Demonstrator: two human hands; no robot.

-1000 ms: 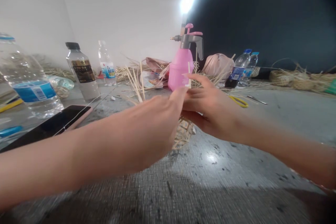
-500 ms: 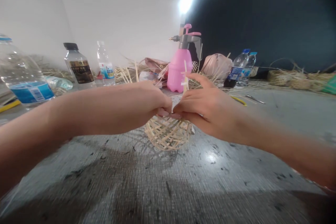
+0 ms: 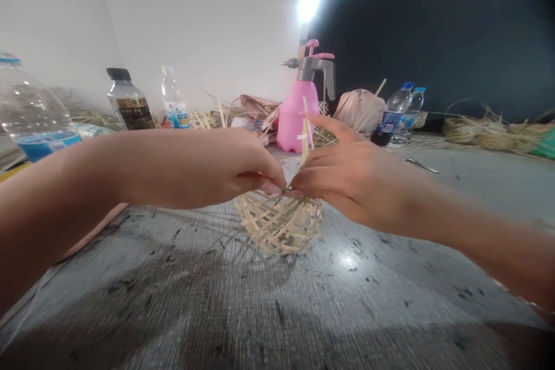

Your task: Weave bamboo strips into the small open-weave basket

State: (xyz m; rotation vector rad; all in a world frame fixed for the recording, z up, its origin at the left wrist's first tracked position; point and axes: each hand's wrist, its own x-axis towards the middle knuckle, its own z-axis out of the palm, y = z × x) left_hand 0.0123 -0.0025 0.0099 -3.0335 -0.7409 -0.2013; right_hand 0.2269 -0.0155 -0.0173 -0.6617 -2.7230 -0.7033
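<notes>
A small round woven bamboo basket (image 3: 281, 225) with an open lattice rests on the grey table in front of me. My left hand (image 3: 247, 165) pinches the strips at its upper rim from the left. From the right, the thumb and curled fingers of my right hand (image 3: 342, 170) grip the same rim, and its index finger points out away from the basket. The two hands' fingertips nearly meet at the middle of the rim. Loose pale strip ends (image 3: 305, 133) stand up behind the fingers. The exact strip under the fingertips is hidden.
A pink spray bottle (image 3: 296, 113) stands behind the basket, below a bright lamp (image 3: 309, 4). Bottles stand at left, including a black-capped one (image 3: 130, 105), and two blue-capped ones (image 3: 392, 115) at right. Tweezers (image 3: 422, 166) and heaps of bamboo strips (image 3: 485, 127) lie farther right.
My left forearm has risen slightly and covers more of the bottles. The basket shows a little lower and wider. My right hand has shifted slightly right, still gripping the rim.
</notes>
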